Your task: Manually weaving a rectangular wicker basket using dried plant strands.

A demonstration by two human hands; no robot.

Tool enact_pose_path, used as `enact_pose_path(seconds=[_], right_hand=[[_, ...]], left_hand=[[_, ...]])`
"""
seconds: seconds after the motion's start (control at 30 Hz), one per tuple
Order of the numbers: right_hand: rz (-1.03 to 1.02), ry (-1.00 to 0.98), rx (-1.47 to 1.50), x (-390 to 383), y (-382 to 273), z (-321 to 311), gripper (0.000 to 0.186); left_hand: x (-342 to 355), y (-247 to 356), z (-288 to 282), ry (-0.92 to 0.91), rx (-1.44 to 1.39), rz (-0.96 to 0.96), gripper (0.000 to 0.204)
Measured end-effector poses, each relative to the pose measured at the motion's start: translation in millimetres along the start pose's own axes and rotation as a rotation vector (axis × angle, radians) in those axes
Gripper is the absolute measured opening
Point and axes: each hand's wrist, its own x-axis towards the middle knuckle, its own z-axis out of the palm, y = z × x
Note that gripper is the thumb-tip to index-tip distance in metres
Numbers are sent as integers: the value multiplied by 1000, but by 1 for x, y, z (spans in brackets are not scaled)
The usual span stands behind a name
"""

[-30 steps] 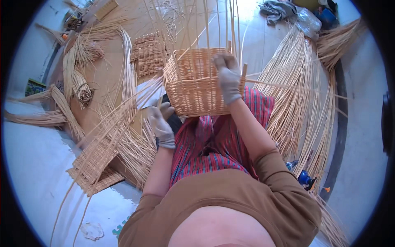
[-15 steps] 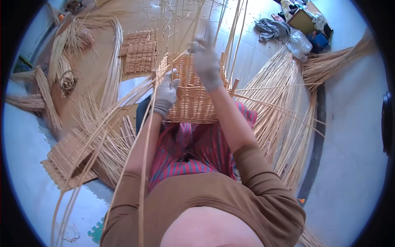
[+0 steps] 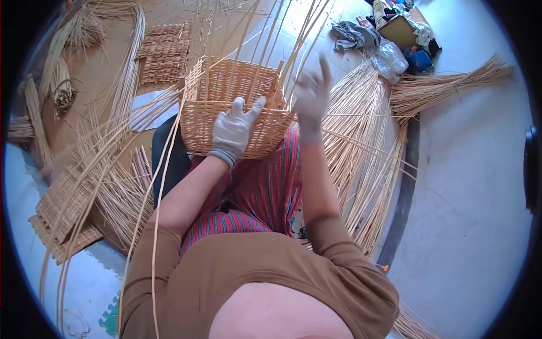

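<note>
A half-woven wicker basket (image 3: 197, 128) rests on my lap over striped red cloth (image 3: 265, 189), with long upright reeds (image 3: 259, 28) rising from it and loose strands (image 3: 147, 116) trailing left. My gloved left hand (image 3: 232, 131) grips the basket's near rim, fingers hooked over the top. My gloved right hand (image 3: 310, 99) is raised just right of the basket, beside the reeds, one finger pointing upward. It is smeared by motion, so whether it holds anything cannot be made out.
Woven mats lie at the back left (image 3: 164, 53) and lower left (image 3: 65, 220). Reed bundles spread left (image 3: 62, 90) and right (image 3: 353, 158). At the back right are grey cloth (image 3: 353, 37), a plastic bag (image 3: 389, 62) and a blue container (image 3: 418, 59).
My left hand has risen from beside the basket onto its near rim. My right hand has left the basket's top and moved to its right side. The basket has shifted left.
</note>
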Motion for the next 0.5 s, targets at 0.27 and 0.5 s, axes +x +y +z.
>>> enact_pose_path(seconds=[0.27,0.5], right_hand=[[101,-149,-360,-104,33,-34,54],[14,-265,-397,-119,-9,43,50]], left_hand=[[-18,-18,10,264,-489,100,58],[-66,-142,2,720,-1020,-494,17]])
